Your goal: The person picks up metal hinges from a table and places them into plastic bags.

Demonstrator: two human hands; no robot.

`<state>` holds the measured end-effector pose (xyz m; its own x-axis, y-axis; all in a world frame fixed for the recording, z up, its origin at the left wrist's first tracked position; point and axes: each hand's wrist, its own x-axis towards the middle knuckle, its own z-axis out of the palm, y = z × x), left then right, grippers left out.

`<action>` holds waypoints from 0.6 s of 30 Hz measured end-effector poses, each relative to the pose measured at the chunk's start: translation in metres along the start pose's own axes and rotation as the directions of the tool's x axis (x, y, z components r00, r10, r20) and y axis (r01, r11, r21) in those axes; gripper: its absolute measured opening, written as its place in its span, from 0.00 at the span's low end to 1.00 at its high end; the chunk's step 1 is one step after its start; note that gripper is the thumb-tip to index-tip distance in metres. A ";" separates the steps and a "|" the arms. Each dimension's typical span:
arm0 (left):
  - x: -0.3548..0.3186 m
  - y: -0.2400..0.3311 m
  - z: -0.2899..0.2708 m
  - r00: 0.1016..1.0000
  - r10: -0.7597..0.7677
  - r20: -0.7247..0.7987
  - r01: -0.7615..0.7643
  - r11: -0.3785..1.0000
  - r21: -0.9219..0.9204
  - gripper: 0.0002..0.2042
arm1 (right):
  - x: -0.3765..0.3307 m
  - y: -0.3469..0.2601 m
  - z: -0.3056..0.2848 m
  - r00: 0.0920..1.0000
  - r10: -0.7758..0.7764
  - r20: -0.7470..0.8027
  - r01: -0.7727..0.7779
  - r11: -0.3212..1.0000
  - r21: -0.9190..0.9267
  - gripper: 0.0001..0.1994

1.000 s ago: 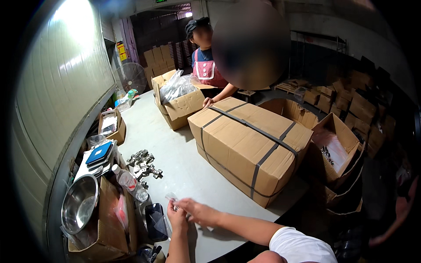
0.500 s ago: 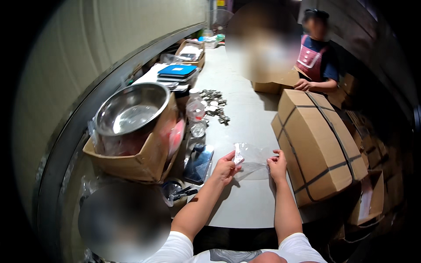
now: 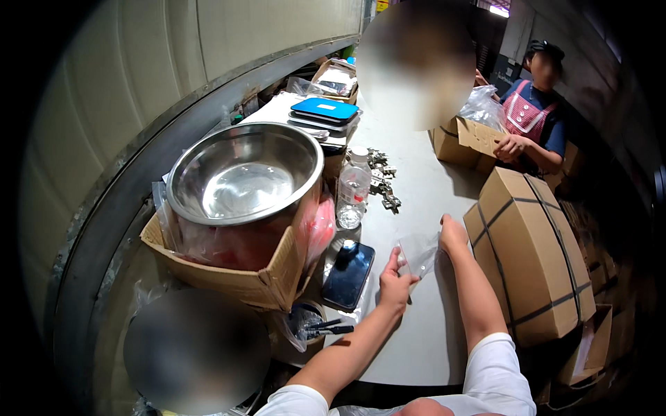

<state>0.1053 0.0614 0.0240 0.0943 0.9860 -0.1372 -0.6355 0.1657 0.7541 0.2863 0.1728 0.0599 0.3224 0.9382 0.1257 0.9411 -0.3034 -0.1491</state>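
A small clear plastic bag [image 3: 418, 256] is stretched between my hands above the table. My left hand [image 3: 396, 286] grips its near left end, the thumb raised along it. My right hand [image 3: 454, 234] pinches its far right end, farther from me than the left. The bag looks see-through, and whether anything lies inside is unclear. Left of my left hand a dark smartphone [image 3: 348, 274] lies on the table. Beyond it stands a clear plastic bottle [image 3: 353, 191], with a pile of small metal pieces [image 3: 383, 182] behind it.
On the left a steel bowl [image 3: 246, 173] rests on an open carton [image 3: 270, 277] of bagged red items. Pens [image 3: 329, 327] stick out of a container near my left forearm. A strapped carton [image 3: 531, 256] stands right. Across the table a co-worker [image 3: 531, 114] handles an open box [image 3: 466, 144].
My right hand has moved away from me and up, pulling the bag into a slanted line. The view has shifted. A clear plastic bag now shows at the co-worker's box.
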 end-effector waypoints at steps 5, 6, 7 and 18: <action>-0.016 -0.023 0.018 0.950 0.295 0.104 -0.306 0.808 0.503 0.35 | 0.117 -0.049 0.023 0.931 -0.348 -0.109 0.364 0.893 0.263 0.14; -0.010 -0.034 0.003 0.909 0.380 0.169 -0.394 0.657 0.643 0.35 | 0.117 -0.095 0.017 0.914 -0.401 -0.058 0.402 0.876 0.268 0.19; -0.010 -0.027 0.010 0.878 0.426 0.219 -0.459 0.618 0.638 0.30 | 0.136 -0.109 0.015 0.898 -0.437 -0.048 0.435 0.867 0.245 0.23; -0.008 -0.026 0.004 0.946 0.275 0.170 -0.323 0.807 0.495 0.27 | 0.087 -0.182 0.012 0.862 -0.335 0.381 0.352 0.936 0.027 0.34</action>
<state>0.1238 0.0488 0.0079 0.0446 0.9815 0.1863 -0.1638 -0.1768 0.9705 0.1418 0.3121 0.0864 -0.0761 0.9737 -0.2149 0.9913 0.0507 -0.1213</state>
